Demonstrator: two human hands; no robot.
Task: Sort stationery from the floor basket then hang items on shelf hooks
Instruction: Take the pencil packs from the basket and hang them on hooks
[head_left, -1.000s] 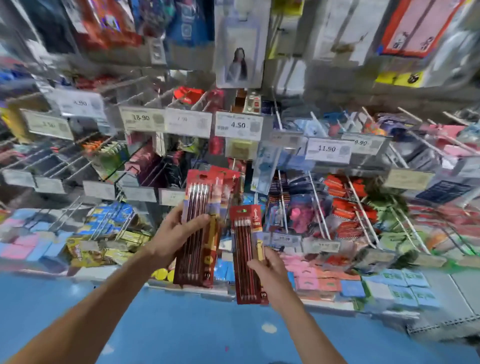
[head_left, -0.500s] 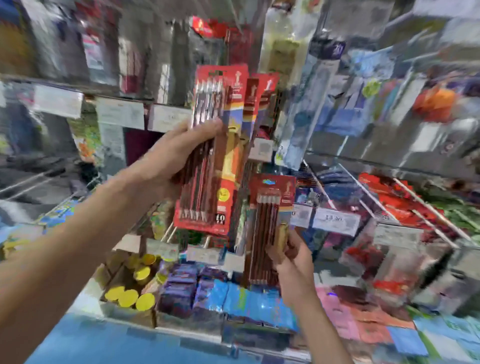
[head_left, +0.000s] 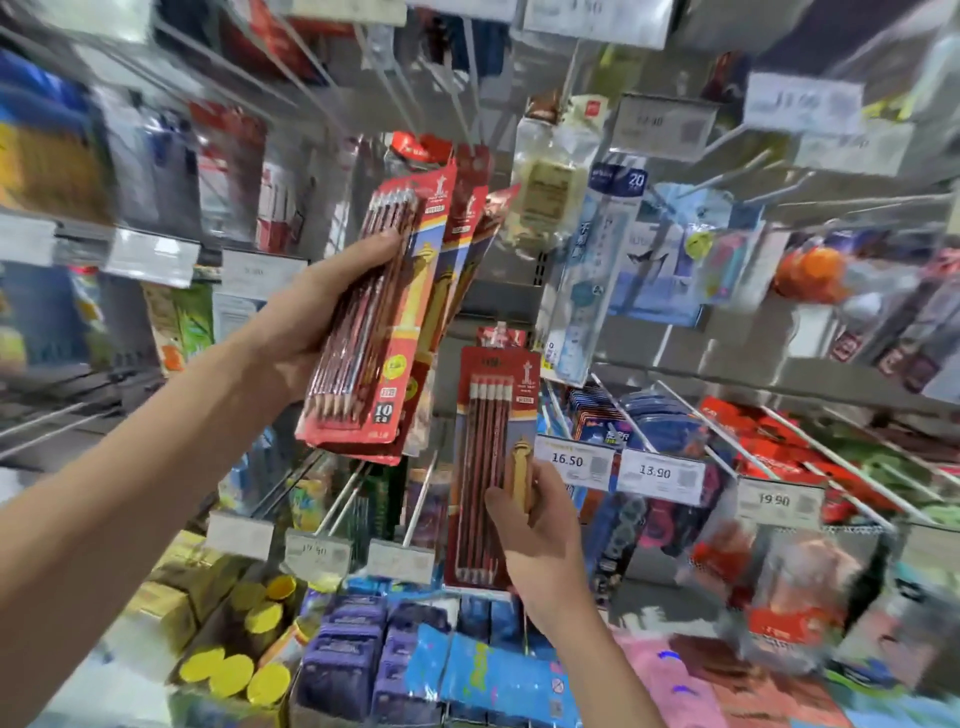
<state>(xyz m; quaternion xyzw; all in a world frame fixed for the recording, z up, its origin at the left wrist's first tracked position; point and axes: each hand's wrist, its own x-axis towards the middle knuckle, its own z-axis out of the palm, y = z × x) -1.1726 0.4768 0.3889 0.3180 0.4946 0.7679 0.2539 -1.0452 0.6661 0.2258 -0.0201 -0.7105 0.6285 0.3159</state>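
Observation:
My left hand (head_left: 317, 317) grips a fanned stack of red pencil packs (head_left: 395, 322), held up and tilted in front of the shelf hooks. Lower and to the right, my right hand (head_left: 540, 535) pinches a single red pencil pack (head_left: 493, 467) by its lower right side and holds it upright. The top of that pack sits close to a hook area with a red card tab (head_left: 498, 335) behind it. The floor basket is out of view.
Metal peg hooks (head_left: 748, 441) with price tags (head_left: 574, 460) jut out from the shelf on all sides. Hanging blister packs (head_left: 597, 270) crowd the upper right. Below lie yellow-capped jars (head_left: 234, 670), purple boxes (head_left: 358, 654) and blue packets (head_left: 498, 680).
The view has tilted up and closer to the shelf. Both hands have risen with their pencil packs toward the hooks, the left one higher than the right.

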